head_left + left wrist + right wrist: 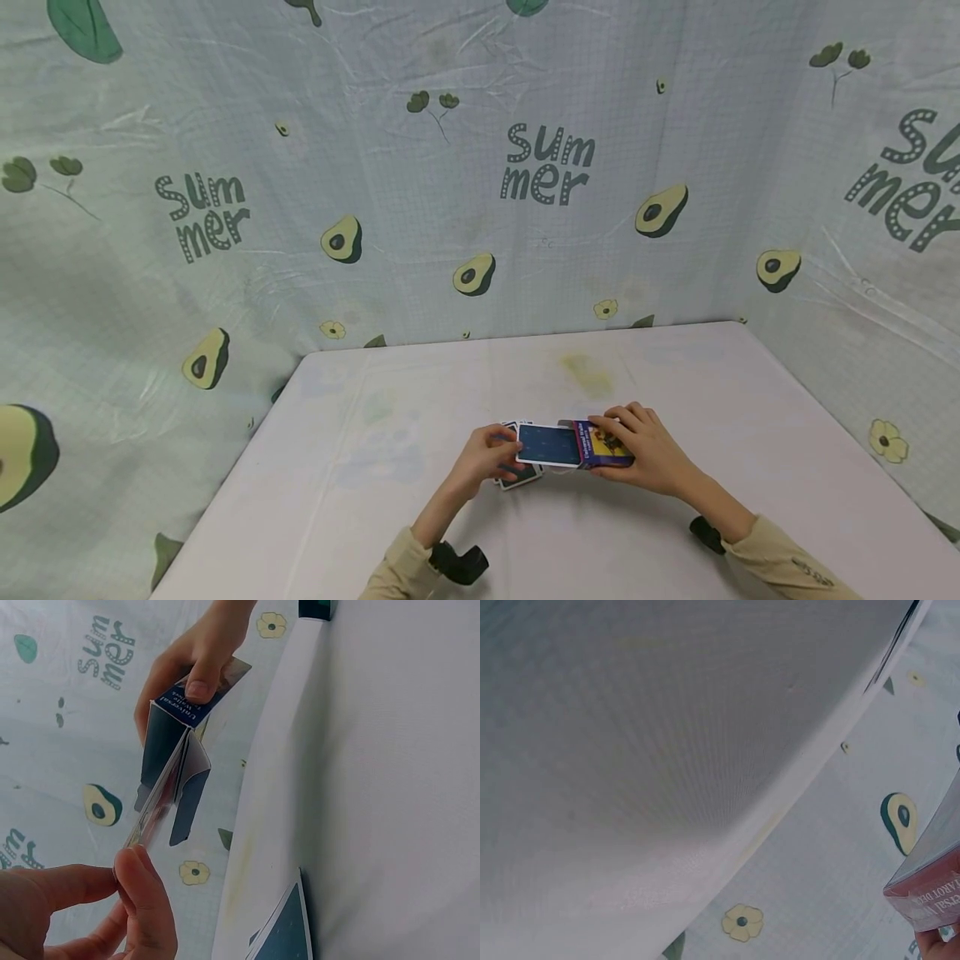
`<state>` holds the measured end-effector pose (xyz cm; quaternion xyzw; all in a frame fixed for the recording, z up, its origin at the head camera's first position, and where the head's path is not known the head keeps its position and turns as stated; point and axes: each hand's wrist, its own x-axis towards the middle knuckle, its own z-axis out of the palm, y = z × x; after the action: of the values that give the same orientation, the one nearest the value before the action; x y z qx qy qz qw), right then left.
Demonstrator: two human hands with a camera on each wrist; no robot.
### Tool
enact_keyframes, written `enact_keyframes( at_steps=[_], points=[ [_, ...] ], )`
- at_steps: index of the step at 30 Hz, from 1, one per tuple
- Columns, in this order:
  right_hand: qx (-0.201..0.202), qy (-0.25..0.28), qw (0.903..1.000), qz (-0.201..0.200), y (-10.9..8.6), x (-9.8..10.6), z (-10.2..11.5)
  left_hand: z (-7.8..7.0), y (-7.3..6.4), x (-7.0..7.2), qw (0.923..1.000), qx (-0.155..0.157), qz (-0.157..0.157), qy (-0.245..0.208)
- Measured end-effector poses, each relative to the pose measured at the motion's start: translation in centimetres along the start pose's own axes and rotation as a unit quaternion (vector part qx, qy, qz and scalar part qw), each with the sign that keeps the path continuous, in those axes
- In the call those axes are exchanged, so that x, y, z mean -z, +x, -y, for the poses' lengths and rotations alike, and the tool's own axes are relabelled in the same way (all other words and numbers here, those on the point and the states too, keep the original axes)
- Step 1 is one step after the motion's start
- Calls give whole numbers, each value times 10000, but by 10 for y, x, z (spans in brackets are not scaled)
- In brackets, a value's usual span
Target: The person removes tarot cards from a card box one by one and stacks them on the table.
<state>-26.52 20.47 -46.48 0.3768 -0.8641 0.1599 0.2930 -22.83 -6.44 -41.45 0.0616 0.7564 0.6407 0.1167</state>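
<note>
My left hand (pixel 483 457) pinches the end of a few blue-backed cards (pixel 550 446) between thumb and fingers. Their other end sits inside the mouth of a tarot card box (pixel 588 448), which my right hand (pixel 651 454) grips from the far side. In the left wrist view the box (pixel 166 742) is tilted, its flap (pixel 191 802) folded out beside the cards. A few more cards (pixel 522 477) lie on the table below my left hand, partly hidden by it. Only the box's red side (pixel 930 892) and a bit of finger show in the right wrist view.
A white cloth covers the table (pixel 360 517). Behind it and at both sides hangs a pale curtain (pixel 420 208) printed with avocados, flowers and lettering. Dark straps with camera mounts (pixel 459 563) sit at the wrists, below beige sleeves.
</note>
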Motion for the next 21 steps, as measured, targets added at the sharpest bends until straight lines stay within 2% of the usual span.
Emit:
enact_keyframes(
  at_steps=[6, 16, 21],
  points=[
    [21, 18, 10000, -55, -1, 0, -1, -1, 0, 5, 9999, -23, -39, 93],
    [21, 17, 10000, -67, -2, 2, -1, 20, 23, 16, 10000, -31, -25, 54],
    [39, 7, 10000, -88, -3, 3, -1, 20, 25, 17, 9999, 15, 9, 146]
  ],
)
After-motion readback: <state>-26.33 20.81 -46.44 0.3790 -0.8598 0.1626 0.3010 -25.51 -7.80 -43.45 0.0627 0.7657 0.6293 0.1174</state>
